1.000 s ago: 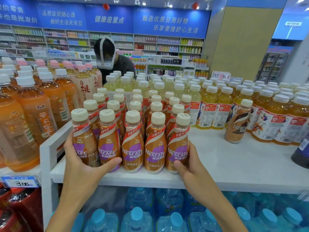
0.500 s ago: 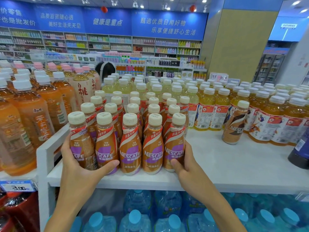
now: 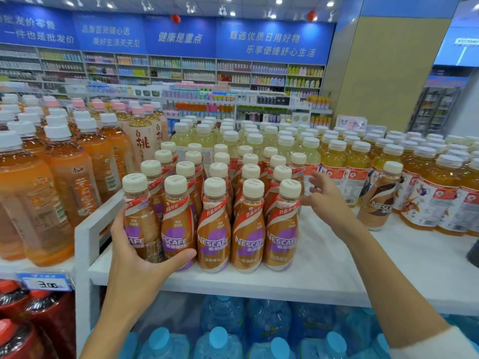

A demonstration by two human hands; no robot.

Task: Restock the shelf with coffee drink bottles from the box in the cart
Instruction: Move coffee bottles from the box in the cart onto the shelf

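- Five coffee drink bottles (image 3: 213,229) form the front row of a block several rows deep. It stands at the front left corner of the white shelf (image 3: 337,260), close against the left edge rail (image 3: 85,229).
- Left hand (image 3: 132,265): the fingers curl round the outer side of the front-left bottle (image 3: 141,224). The thumb lies across the lower front and reaches the next bottle's label.
- Right hand (image 3: 324,195): the fingers are spread and loosely bent, holding nothing, at the block's right side near cap height. Blur hides whether any fingertip touches.
- Step in hand, as judged: squaring the block. Press inward from both sides low on the bodies, not at the caps, so that no bottle tips. Keep the front row parallel with the shelf's front edge, labels outward.
- Appearance: small waisted bottles with cream screw caps and brown contents. The sleeve is brown and purple with white NESCAFE lettering and a red-and-white shoulder band.
- One lone coffee bottle (image 3: 379,203) with a brown label leans among the yellow tea bottles (image 3: 440,198) toward the shelf's right. It probably needs regrouping.
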